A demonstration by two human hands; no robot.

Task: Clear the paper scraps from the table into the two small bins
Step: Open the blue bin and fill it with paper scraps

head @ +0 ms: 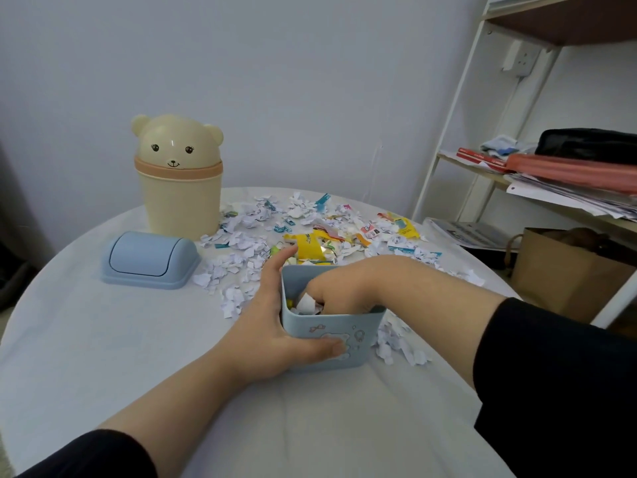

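A small blue bin (pixel 348 331) stands open near the middle of the round white table (pixel 103 357). My left hand (pixel 269 326) grips its left wall, thumb across the front. My right hand (pixel 339 288) reaches down into the bin, its fingers hidden among white and coloured scraps inside. Behind the bin, torn paper scraps (pixel 310 229), white and coloured, lie spread over the table. More scraps (pixel 401 345) lie to the bin's right. A beige bear-shaped bin (pixel 179 181) with its domed lid on stands at the back left.
The blue bin's swing lid (pixel 150 258) lies on the table left of the scraps. A white shelf unit (pixel 537 160) with papers and folders stands at the right, and a brown paper bag (pixel 565 274) sits on the floor beside it.
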